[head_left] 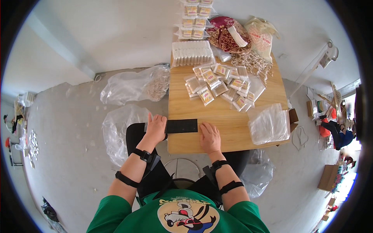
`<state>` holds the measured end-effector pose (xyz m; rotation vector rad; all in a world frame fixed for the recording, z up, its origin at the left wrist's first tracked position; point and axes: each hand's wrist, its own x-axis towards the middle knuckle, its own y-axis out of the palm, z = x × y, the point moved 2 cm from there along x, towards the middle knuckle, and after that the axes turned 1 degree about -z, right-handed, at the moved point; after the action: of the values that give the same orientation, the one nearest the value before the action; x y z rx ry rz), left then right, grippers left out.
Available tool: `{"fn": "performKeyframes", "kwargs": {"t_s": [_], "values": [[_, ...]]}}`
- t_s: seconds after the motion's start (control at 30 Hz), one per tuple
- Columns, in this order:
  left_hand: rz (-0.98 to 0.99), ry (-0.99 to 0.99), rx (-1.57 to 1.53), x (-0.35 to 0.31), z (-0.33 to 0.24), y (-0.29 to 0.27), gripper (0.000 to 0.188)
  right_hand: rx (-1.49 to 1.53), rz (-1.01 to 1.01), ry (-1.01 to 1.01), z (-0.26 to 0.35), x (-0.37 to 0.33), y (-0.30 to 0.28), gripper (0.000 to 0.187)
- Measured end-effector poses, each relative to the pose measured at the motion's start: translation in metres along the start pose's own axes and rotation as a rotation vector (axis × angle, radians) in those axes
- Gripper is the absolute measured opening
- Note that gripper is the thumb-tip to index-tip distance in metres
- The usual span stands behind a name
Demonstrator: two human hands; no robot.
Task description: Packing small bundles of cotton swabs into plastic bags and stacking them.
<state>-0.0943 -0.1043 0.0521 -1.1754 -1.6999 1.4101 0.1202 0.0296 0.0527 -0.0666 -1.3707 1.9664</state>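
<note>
A flat black rectangular plate (182,126) lies across the left edge of the wooden table (229,139). Over its left end rests my left hand (156,128), fingers stretched and slightly apart; what lies beneath the palm is hidden. My right hand (210,137) lies on the tabletop just past the plate's right end, fingers loosely extended, holding nothing visible. Beyond the hands is a loose heap of small clear packs of cotton swabs (222,82) with yellow and white labels. A stack of clear plastic bags (269,125) sits at the table's right front corner.
Loose swabs (252,64) spread before a cloth sack (261,39) and a patterned red cloth (223,33). A white wrapped bundle (192,53) stands at the back left, stacked packs (196,21) behind. Large clear bags (130,87) lie on the floor leftward. People (342,134) are far right.
</note>
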Motion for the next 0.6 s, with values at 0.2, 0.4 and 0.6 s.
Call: {"fn": "performKeyframes", "kwargs": {"t_s": [0.2, 0.4, 0.6], "values": [[-0.017, 0.034, 0.223, 0.009, -0.029, -0.002, 0.03, 0.013, -0.006, -0.002, 0.0, 0.0, 0.002, 0.034], [0.142, -0.017, 0.109, 0.012, -0.051, -0.013, 0.042, 0.02, -0.021, 0.0, -0.005, -0.001, 0.001, 0.037], [0.028, 0.116, 0.02, 0.005, -0.051, -0.012, 0.06, 0.049, -0.031, 0.005, -0.003, -0.002, 0.002, 0.036]]}}
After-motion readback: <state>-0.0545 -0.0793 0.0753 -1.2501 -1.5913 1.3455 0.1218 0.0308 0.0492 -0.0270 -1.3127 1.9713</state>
